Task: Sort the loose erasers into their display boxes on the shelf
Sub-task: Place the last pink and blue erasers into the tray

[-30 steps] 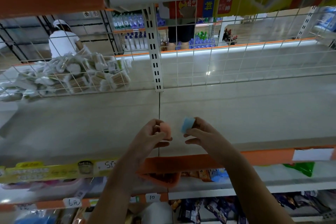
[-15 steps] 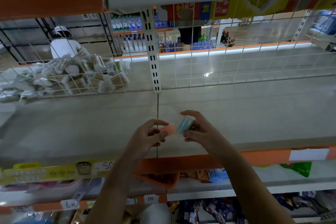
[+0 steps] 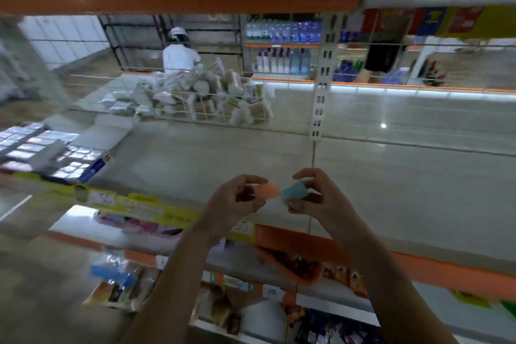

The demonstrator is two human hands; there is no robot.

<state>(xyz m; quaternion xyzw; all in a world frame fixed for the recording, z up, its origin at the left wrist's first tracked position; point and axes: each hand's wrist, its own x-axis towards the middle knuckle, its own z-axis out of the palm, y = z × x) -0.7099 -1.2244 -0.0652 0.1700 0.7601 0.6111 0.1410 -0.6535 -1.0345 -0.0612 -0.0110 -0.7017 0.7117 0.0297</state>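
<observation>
I'm pinching a smooth peach oblong eraser (image 3: 268, 190) in my left hand (image 3: 234, 202) and a blocky blue eraser (image 3: 293, 194) in my right hand (image 3: 318, 198), ends nearly touching above the glossy shelf's (image 3: 195, 165) front edge.

We're in a shop: orange-edged metal shelf (image 3: 195, 165) units run in rows, price tags (image 3: 270, 292) clipped along the front edges. Packaged goods (image 3: 212, 98) heap against the wire back panel, bottles (image 3: 282, 60) line the aisle behind, and snack packets (image 3: 117, 288) fill the shelf below.
</observation>
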